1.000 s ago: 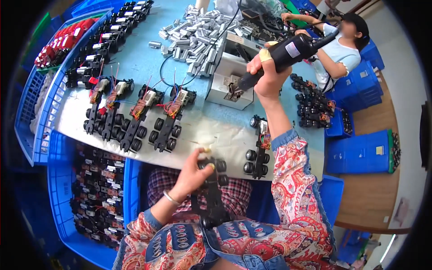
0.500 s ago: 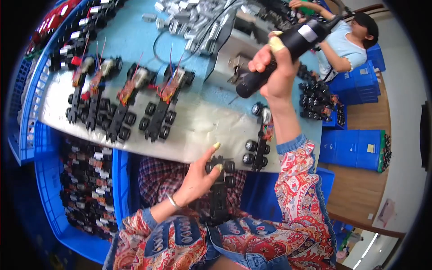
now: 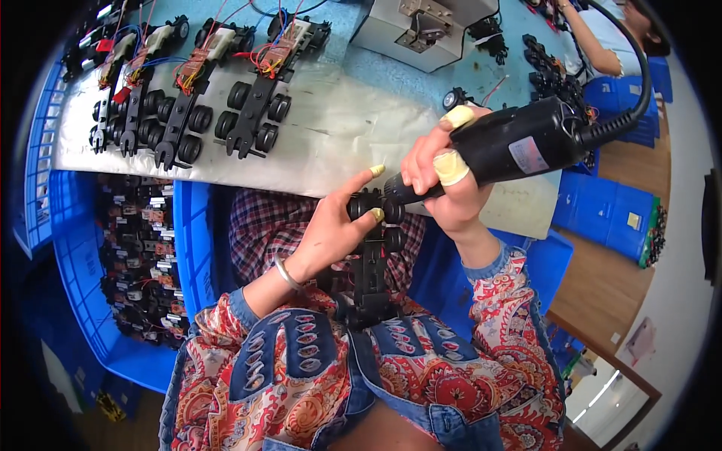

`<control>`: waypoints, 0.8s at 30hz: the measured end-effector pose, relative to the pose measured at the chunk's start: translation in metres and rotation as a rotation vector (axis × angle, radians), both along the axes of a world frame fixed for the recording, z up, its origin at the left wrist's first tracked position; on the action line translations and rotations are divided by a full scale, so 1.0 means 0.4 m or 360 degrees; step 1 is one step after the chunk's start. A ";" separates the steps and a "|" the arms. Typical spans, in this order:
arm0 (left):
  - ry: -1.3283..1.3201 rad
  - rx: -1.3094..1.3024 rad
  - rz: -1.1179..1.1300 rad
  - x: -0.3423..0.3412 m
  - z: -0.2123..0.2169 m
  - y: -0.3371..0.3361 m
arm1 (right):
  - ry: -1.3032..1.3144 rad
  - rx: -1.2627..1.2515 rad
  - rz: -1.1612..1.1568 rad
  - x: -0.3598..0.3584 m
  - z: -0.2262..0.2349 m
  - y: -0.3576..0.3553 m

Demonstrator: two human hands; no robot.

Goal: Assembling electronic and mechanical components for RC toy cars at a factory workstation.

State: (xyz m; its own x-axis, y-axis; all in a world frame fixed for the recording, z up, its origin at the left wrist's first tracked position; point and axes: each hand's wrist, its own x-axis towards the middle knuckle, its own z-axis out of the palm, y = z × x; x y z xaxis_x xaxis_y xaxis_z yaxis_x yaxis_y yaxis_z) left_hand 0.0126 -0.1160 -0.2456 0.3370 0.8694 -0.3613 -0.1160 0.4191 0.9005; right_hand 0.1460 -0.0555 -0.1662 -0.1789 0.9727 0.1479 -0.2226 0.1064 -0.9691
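Note:
My left hand (image 3: pixel 331 229) grips the wheeled end of a black toy truck chassis (image 3: pixel 370 274), which stands upright at the table's near edge against my body. Yellow tape covers some of its fingertips. In my right hand (image 3: pixel 451 177) is a black corded electric screwdriver (image 3: pixel 519 146), held slanting down to the left. Its nose reaches the chassis wheels beside my left fingers; the bit's tip is hidden. On the table to the left, several wired chassis (image 3: pixel 256 109) lie in a row. Another chassis (image 3: pixel 456 98) is partly hidden behind my right hand.
A grey metal box (image 3: pixel 429 34) stands at the back of the table. Left of my lap, a blue crate (image 3: pixel 188 248) holds many chassis. Blue bins (image 3: pixel 605 214) stand at the right. A co-worker's arm (image 3: pixel 594 45) shows at the far right, near a pile of black parts.
The screwdriver has come down, in my right hand, from above the table to the chassis. My left hand keeps its hold. The whole view has shifted, with table things now higher in the picture.

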 end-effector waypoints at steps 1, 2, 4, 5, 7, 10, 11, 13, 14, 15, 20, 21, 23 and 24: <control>-0.0012 -0.0019 -0.0005 0.001 -0.006 -0.002 | -0.0038 0.0040 0.0018 -0.003 -0.006 -0.006; -0.0022 -0.0037 -0.0004 0.000 -0.006 0.002 | -0.0073 0.0081 0.0042 -0.006 -0.007 -0.005; -0.0047 -0.0074 0.0001 0.001 -0.005 0.010 | -0.0103 0.0108 0.0069 -0.007 -0.012 -0.003; -0.0075 -0.0103 0.0001 0.002 -0.004 0.016 | -0.0088 0.0096 0.0052 -0.005 -0.015 -0.001; -0.0102 -0.0141 -0.0005 0.002 -0.007 0.024 | -0.0062 0.0074 0.0009 0.001 -0.022 0.003; -0.0006 -0.0108 -0.0072 0.004 -0.006 0.045 | -0.0146 0.0141 -0.0021 0.006 -0.029 0.020; -0.0005 -0.0094 -0.0075 0.006 0.000 0.051 | -0.0188 0.0190 -0.0033 0.006 -0.022 0.029; -0.0003 -0.0022 -0.0028 0.000 0.018 0.032 | -0.0208 0.0133 -0.0079 -0.011 -0.004 0.003; -0.0017 0.0070 -0.0001 0.003 0.015 0.052 | -0.0242 0.0090 -0.0125 -0.013 -0.006 0.009; 0.0028 0.0130 -0.0018 -0.004 0.021 0.047 | -0.0302 0.0121 -0.0073 -0.009 -0.018 -0.003; 0.0075 0.0186 0.0016 -0.001 -0.042 0.000 | 0.0018 0.0085 -0.0002 0.008 -0.013 0.021; 0.0070 0.0253 0.0018 -0.003 -0.046 0.011 | 0.0079 -0.0030 0.0107 0.017 -0.012 0.032; 0.0073 0.0176 0.0009 -0.009 -0.052 0.001 | 0.0174 0.0289 -0.0108 0.015 0.057 0.137; 0.0059 0.0104 -0.0003 -0.007 -0.056 -0.011 | 0.0349 0.0306 -0.0145 0.019 0.074 0.197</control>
